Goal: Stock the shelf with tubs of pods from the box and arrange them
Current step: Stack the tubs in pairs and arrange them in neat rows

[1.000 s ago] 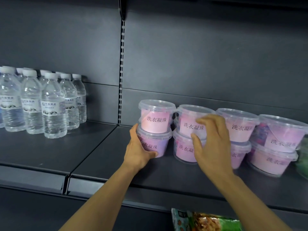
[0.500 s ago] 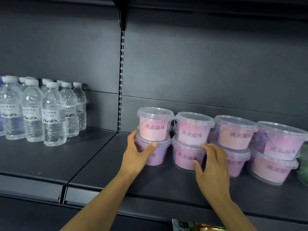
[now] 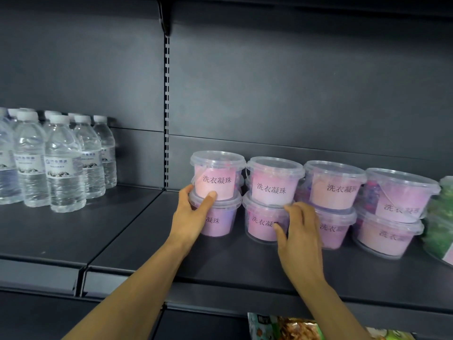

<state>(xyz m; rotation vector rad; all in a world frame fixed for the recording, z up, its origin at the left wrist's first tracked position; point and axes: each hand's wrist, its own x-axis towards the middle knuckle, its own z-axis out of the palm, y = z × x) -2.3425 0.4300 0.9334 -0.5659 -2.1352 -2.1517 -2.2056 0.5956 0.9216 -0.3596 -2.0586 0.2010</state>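
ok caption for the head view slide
Left hand and right hand straighten stacked pink pod tubs beside water bottles.

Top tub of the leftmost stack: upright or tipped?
Upright. The top tub sits level on the bottom tub, lid up and label reading straight, while the left hand holds the stack at the seam.
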